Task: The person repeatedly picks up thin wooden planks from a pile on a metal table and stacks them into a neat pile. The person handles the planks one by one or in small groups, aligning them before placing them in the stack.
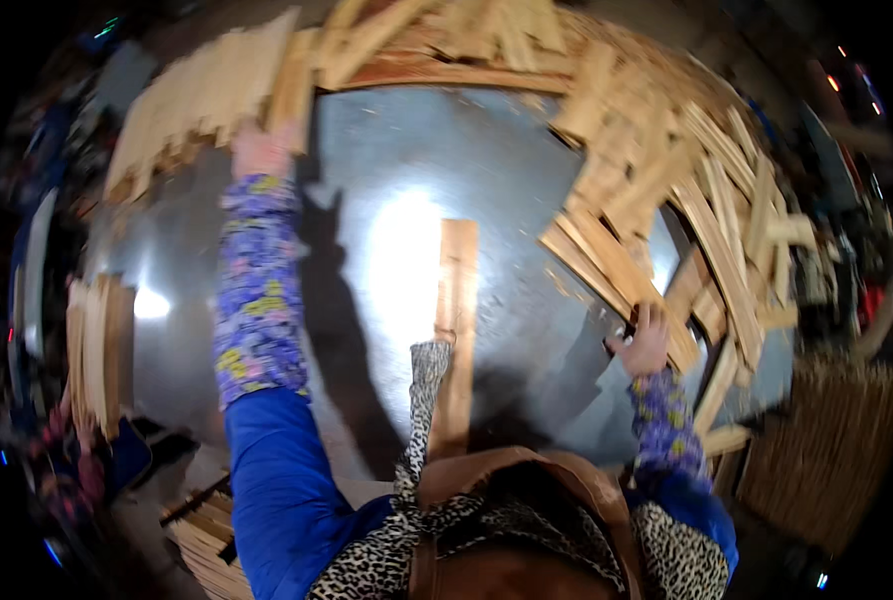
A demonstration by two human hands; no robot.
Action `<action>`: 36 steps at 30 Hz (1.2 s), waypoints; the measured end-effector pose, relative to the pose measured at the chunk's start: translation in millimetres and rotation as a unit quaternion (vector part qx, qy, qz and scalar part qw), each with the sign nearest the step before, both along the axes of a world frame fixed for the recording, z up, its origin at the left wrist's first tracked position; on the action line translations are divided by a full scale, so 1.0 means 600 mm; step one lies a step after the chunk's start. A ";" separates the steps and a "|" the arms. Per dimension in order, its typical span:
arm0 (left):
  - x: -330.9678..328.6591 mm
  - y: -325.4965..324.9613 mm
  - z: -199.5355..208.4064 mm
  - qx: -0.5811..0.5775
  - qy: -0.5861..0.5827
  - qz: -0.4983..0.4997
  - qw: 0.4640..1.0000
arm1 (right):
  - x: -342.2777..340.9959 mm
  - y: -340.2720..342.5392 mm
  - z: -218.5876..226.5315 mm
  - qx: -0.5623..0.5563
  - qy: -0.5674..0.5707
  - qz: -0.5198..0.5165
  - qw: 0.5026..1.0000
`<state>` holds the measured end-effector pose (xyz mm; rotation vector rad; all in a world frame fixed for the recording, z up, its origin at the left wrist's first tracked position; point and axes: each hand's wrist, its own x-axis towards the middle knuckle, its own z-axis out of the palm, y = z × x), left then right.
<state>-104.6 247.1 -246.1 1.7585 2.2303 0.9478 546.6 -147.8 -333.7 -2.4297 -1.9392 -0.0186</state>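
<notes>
My left arm stretches far across the metal table (pixel 366 150), and my left hand (pixel 263 150) is at the near end of a wooden board (pixel 293 95) beside a row of pale strips (pixel 206 85). Blur hides how its fingers lie. At the right, my right hand (pixel 646 342) has its fingers over the near end of a wooden board (pixel 621 270), the thumb at its side. That board lies slanted at the edge of a loose heap of boards (pixel 631 130). A single board (pixel 457 290) lies lengthwise before me, partly behind a hanging spotted cloth strap (pixel 428 370).
Boards pile up along the table's far edge (pixel 446 75) and right side. At the left, another person's hand (pixel 85 428) is at a stack of upright boards (pixel 101 345). More wood is stacked below the table at lower left (pixel 209 545), with a brown ribbed stack (pixel 826 450) at lower right.
</notes>
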 end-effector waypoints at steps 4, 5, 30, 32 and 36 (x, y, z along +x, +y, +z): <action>0.183 -0.111 -0.013 -0.014 -0.144 -0.093 0.985 | 0.134 -0.013 0.014 -0.123 -0.052 0.006 0.991; 0.204 -0.176 -0.100 -0.022 -0.214 -0.106 0.971 | 0.134 0.014 0.017 -0.129 -0.032 0.004 0.991; 0.286 -0.746 -0.130 -0.273 -0.522 -0.014 0.808 | -0.442 -0.071 -0.078 -0.133 0.847 -0.314 0.408; 0.262 -0.764 -0.178 -0.179 -0.664 0.028 0.725 | -0.459 -0.066 -0.075 -0.115 0.839 -0.323 0.422; 0.218 -0.804 -0.249 -0.262 -0.866 0.076 0.419 | -0.457 -0.060 -0.101 -0.253 0.918 -0.226 0.207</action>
